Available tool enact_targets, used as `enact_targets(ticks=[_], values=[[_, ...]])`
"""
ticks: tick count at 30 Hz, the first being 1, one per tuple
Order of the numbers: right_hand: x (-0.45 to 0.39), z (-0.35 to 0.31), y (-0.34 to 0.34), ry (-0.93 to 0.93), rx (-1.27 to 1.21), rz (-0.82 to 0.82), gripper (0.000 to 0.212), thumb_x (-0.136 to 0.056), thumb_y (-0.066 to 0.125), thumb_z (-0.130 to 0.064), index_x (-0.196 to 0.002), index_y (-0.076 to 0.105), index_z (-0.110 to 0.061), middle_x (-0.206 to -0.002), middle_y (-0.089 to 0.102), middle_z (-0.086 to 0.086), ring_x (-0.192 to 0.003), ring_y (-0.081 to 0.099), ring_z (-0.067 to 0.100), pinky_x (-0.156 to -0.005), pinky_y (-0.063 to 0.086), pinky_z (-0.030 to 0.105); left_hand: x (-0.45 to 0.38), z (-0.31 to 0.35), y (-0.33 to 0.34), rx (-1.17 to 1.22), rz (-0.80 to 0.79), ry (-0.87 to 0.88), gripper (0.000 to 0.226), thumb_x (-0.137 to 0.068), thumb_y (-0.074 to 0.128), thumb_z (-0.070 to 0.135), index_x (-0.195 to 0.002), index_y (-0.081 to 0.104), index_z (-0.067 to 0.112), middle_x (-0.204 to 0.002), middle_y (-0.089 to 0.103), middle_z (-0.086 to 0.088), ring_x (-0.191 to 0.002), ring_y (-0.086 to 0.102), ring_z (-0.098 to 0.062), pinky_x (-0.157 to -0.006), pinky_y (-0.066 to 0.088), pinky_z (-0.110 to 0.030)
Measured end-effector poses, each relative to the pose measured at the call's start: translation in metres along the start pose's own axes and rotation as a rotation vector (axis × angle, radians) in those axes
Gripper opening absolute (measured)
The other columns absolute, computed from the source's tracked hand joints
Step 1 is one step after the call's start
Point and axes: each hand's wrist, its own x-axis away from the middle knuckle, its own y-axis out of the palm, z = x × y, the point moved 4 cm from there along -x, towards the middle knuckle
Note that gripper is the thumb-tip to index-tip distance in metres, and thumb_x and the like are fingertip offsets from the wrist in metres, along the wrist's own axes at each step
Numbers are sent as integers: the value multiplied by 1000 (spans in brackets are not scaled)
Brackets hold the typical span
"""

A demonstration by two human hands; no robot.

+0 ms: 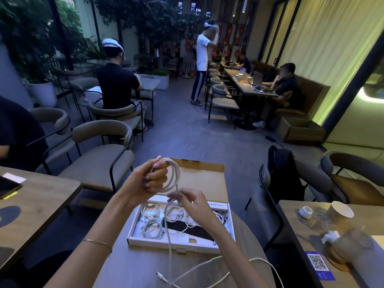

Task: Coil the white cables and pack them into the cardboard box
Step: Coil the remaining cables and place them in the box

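left hand [152, 179] grips a half-wound white cable coil [172, 175]; right hand [191, 202] pinches its loose tail. several coils already fill the open cardboard box [209, 177] at 12 o'clock; slack trails across the surface [133, 265] at 6.

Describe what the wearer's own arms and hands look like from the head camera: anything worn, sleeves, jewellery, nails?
Both forearms are bare, with no sleeves showing in view. The left wrist carries a thin metal bangle. The left hand has long, pale-polished nails; no rings are visible on it. The right hand shows no ring, watch or bracelet, and its nails cannot be made out clearly.
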Motion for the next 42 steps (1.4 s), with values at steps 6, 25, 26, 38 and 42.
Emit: enact_targets(ticks=[6,25,26,38,42], values=[[-7,-9,12,23,111,-142,28,-97,44,-25,-115,64,-15,-99,66,-5,-90,59,3,-84,46,23,-19,7,14,53,35,99,37,-100,28,33,-74,49,17,-51,31,7,-41,18,-6,-35,21,-17],[5,-4,21,287,-34,78,22,-100,41,-25,-102,59,-11,-55,38,-7,-43,33,3,-50,32,24,-19,5,-20,-134,560,471,34,-100,25,32,-74,41,19,-52,43,6,-38,32,-5,-38,25,-16],[6,-6,20,253,36,67,21,-100,41,-26,-101,55,-10,-56,40,-7,-48,36,7,-57,34,28,-18,6,-24,-108,588,492,34,-100,26,32,-73,41,19,-52,45,6,-38,33,-5,-39,26,-15],[25,-43,-11,41,101,-24,36,-98,40,-24,-69,61,-25,-50,39,-3,-48,34,12,-52,29,28,5,15,-56,-837,911,513,49,-103,22,31,-92,51,-7,-58,63,4,-44,37,-4,-44,32,-15],[17,-52,-17,-15,157,15,30,-93,52,-32,-67,64,-23,-54,48,8,-50,39,11,-50,32,28,0,0,-48,-1327,881,390,43,-102,26,29,-86,50,-2,-53,59,11,-44,43,-8,-51,37,-22]])
